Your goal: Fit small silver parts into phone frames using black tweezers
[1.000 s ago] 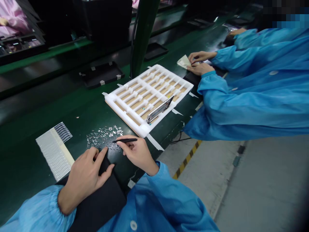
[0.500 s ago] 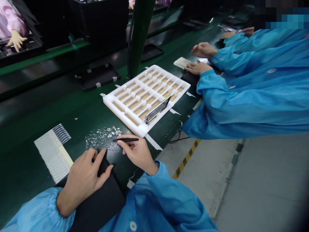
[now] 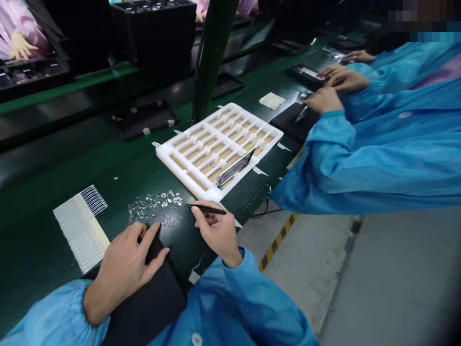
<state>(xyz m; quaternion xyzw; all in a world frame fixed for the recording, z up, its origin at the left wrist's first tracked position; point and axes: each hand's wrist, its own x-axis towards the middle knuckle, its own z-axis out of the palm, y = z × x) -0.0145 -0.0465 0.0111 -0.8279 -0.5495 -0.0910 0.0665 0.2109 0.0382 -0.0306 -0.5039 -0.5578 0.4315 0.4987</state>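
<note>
Right hand (image 3: 218,233) closed in a pinch grip on black tweezers (image 3: 209,209), thumb and fingers around the shaft; tweezers slim, matte-looking, tapering to a thin tip that points left. Tip sits just beside the near right edge of a scatter of small metal pieces (image 3: 155,205); can't tell whether the tips pinch one, too fine at this view. Pieces are silvery, shiny, spread loose in a rough patch on the dark green worktop (image 3: 118,166), beyond the left hand's fingers and left of the right hand. Bigger, brighter bits toward the far right of the patch, finer specks nearer the left hand; single shapes too small to read.

Left hand (image 3: 126,266) half open, palm down over a black pad (image 3: 154,298), thumb apart from the fingers, index fingertip at the patch's near edge, no object seen in its grip. Left of it: striped pale sheet (image 3: 77,230) with a cream band. Beyond the right hand: white foam tray (image 3: 212,193) with slots, one thin silver-edged device (image 3: 236,168) standing tilted in it.
</note>
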